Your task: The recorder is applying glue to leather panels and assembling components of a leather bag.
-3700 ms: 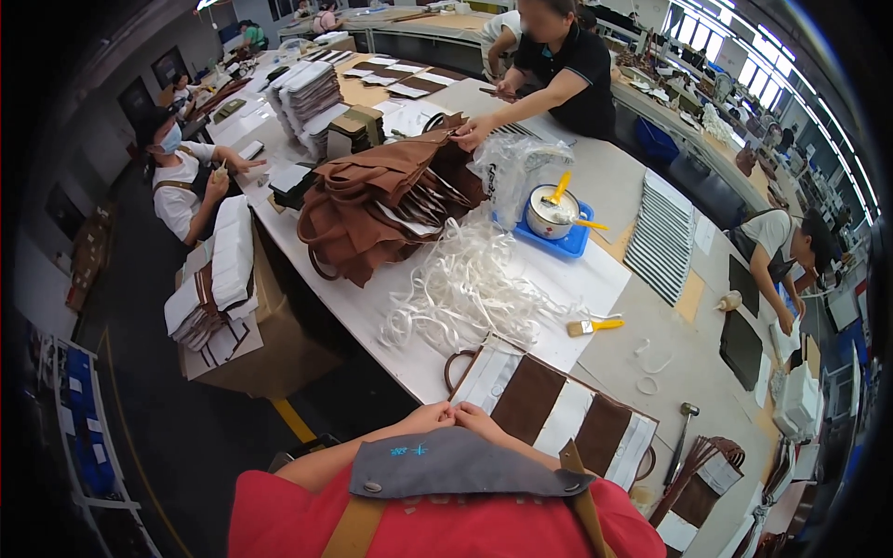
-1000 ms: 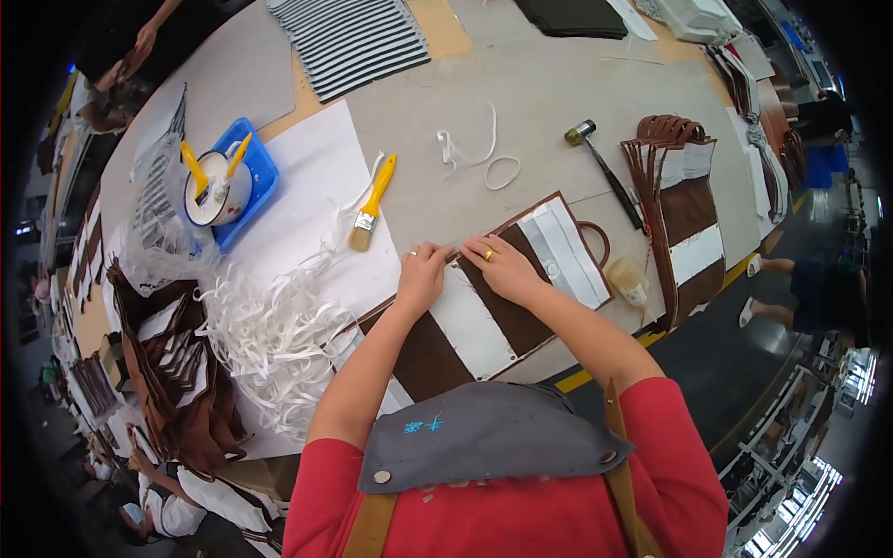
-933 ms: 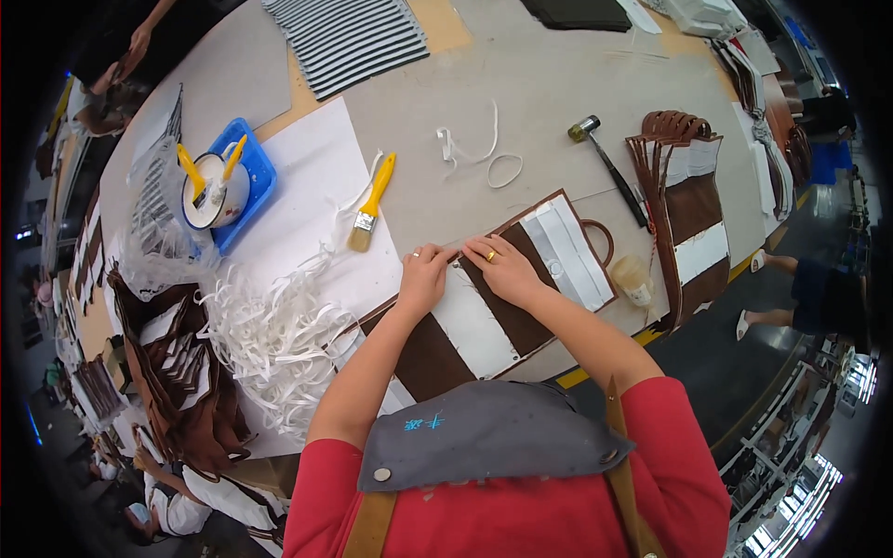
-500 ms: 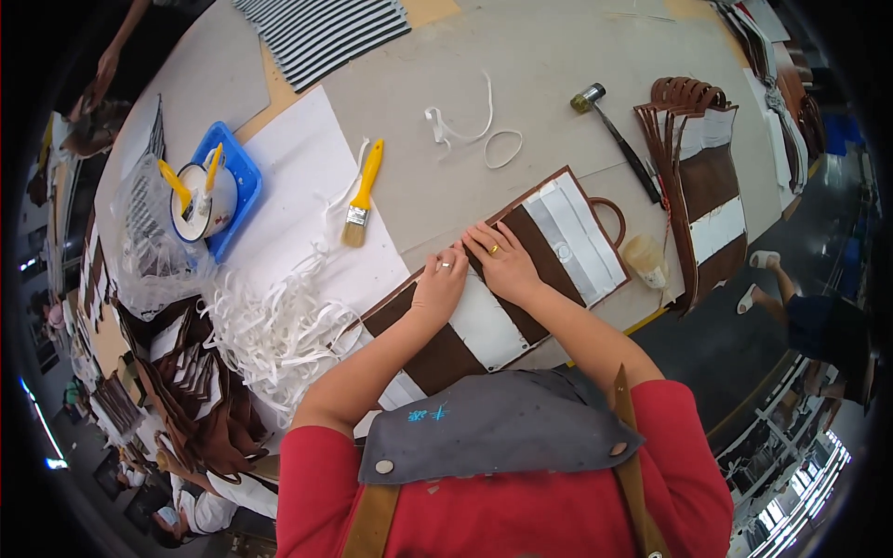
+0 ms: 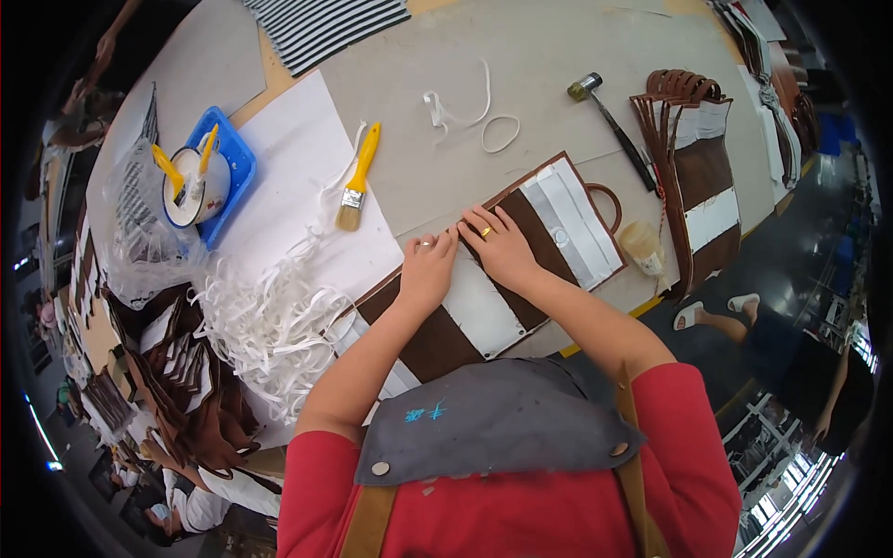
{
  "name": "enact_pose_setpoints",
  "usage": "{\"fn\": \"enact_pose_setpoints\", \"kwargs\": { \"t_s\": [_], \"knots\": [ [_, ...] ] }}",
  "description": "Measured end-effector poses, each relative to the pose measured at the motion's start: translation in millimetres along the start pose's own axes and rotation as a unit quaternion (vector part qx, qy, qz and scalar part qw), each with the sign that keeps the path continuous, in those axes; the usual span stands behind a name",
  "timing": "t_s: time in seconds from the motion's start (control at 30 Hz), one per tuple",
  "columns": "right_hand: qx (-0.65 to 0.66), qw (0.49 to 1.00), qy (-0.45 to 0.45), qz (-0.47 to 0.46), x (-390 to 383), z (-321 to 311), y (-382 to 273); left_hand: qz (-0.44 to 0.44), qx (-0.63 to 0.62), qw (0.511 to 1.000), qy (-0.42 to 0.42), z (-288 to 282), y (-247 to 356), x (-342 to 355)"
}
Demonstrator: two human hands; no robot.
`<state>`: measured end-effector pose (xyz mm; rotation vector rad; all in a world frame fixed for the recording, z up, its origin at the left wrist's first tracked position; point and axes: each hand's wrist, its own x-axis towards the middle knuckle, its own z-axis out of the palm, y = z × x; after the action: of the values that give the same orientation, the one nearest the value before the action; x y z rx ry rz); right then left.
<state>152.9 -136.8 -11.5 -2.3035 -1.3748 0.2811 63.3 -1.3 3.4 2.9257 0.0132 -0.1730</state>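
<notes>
A long panel (image 5: pixel 429 344) of brown leather and white strips, with a brown handle at its right end, lies along the near table edge. My left hand (image 5: pixel 428 277) rests on its far edge, fingers bent and pressed together at that edge. Just to the right, my right hand (image 5: pixel 504 256) lies over the same edge with fingers spread. A yellow-handled brush (image 5: pixel 363 186) lies beyond my left hand. To the right are a glue bottle (image 5: pixel 642 249) and a mallet (image 5: pixel 609 121). What is under my fingertips is hidden.
Loose white tape (image 5: pixel 265 344) lies left, beside brown leather pieces (image 5: pixel 200 423). Farther back are a blue tray (image 5: pixel 240 166) with a mug (image 5: pixel 195 214), and striped fabric (image 5: pixel 326 28). A stack of panels (image 5: pixel 707 172) is right. Co-workers (image 5: pixel 191 511) stand around; one (image 5: pixel 809 372) is at right.
Since 3.7 seconds ago, the view has tilted down and my hands have moved forward to the panel's far edge. In the last second my right fingers spread and the right-side co-worker moved closer.
</notes>
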Motion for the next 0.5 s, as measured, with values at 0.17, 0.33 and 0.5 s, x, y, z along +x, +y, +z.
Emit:
{"fn": "enact_pose_setpoints", "kwargs": {
  "t_s": [0.17, 0.33, 0.5],
  "knots": [
    [-0.123, 0.992, -0.032, -0.025, 0, 3, -7, 0.122, 0.164, 0.979, -0.007, 3, 1, -3],
    [0.038, 0.996, 0.013, 0.080, -31, -12, -30, 0.055, 0.043, 0.998, -0.004, 2, 24, -38],
    [0.034, 0.998, -0.057, -0.021, -100, -18, -27, 0.109, -0.118, 0.987, -0.030, 1, 64, -68]
  ]
}}
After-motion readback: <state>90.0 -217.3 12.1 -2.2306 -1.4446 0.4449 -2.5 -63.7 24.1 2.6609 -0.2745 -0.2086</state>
